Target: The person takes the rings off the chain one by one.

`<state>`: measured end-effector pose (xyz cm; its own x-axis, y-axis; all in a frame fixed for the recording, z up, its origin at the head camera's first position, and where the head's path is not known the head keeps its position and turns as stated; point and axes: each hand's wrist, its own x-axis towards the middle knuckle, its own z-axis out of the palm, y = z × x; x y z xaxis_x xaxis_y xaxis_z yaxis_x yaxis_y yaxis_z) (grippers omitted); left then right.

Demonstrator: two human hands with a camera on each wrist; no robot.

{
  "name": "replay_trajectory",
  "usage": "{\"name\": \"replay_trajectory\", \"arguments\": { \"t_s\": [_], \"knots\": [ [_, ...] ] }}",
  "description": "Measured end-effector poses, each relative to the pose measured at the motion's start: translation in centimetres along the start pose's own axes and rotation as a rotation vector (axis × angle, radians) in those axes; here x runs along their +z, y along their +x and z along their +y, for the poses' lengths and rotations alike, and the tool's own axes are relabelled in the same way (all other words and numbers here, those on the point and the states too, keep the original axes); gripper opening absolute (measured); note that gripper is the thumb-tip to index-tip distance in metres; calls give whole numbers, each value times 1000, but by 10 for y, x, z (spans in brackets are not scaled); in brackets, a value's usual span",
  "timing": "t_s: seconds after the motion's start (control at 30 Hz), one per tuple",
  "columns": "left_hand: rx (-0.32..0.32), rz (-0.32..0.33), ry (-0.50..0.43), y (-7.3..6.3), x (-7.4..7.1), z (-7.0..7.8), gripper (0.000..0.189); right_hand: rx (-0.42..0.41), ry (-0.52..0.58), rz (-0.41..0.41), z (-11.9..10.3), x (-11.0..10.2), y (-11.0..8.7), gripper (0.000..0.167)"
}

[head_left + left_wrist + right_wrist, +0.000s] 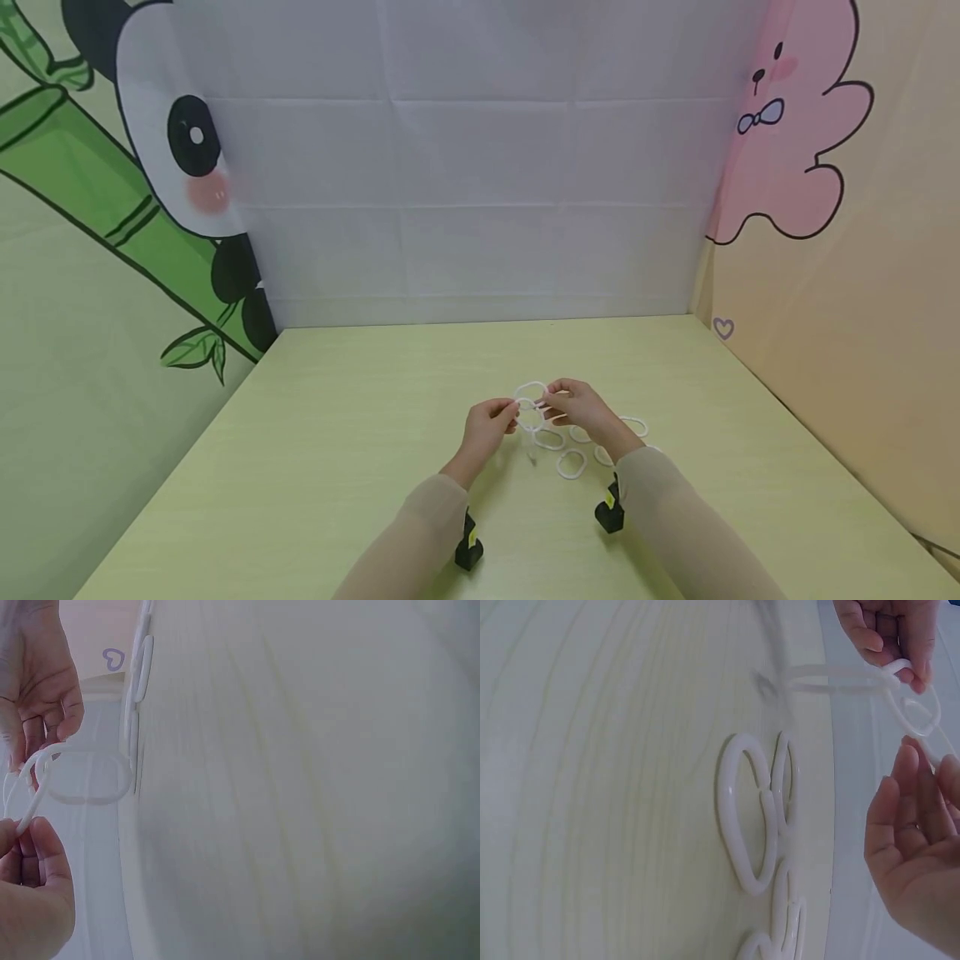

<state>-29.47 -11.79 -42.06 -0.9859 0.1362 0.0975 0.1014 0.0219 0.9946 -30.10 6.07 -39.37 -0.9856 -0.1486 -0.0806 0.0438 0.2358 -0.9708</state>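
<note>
Several white plastic chain links [532,384] are held up above the table, looped through one another. My left hand [483,433] pinches one link between thumb and forefinger. My right hand [588,408] pinches another link close beside it, its other fingers loosely bent. Seen from the left wrist, a joined link [86,800] dangles below the fingertips of both hands. From the right wrist, the link between the hands [922,733] spans from the left fingertips to the right ones, and the right fingers partly hide its end.
Loose white links lie on the pale wooden table [337,433] below and right of the hands. One loose link [572,476] is nearest the front; another link [727,795] shows a small gap in its side. A white sheet [480,250] hangs behind the table.
</note>
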Motion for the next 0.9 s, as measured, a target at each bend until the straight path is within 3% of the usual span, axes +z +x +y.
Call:
{"name": "replay_trajectory", "arguments": {
  "t_s": [0.37, 0.63, 0.9],
  "knots": [
    [-14, 8, -8, 1, -2, -2, 27, 37, -35, 54, 10, -10, 6, 16],
    [-7, -2, 26, -17, -1, 30, 23, 54, -42, 77, 14, -17, 8, 19],
    [-4, -10, 18, -18, 0, 30, 22, 79, -43, 90, 20, -23, 10, 16]
  ]
}}
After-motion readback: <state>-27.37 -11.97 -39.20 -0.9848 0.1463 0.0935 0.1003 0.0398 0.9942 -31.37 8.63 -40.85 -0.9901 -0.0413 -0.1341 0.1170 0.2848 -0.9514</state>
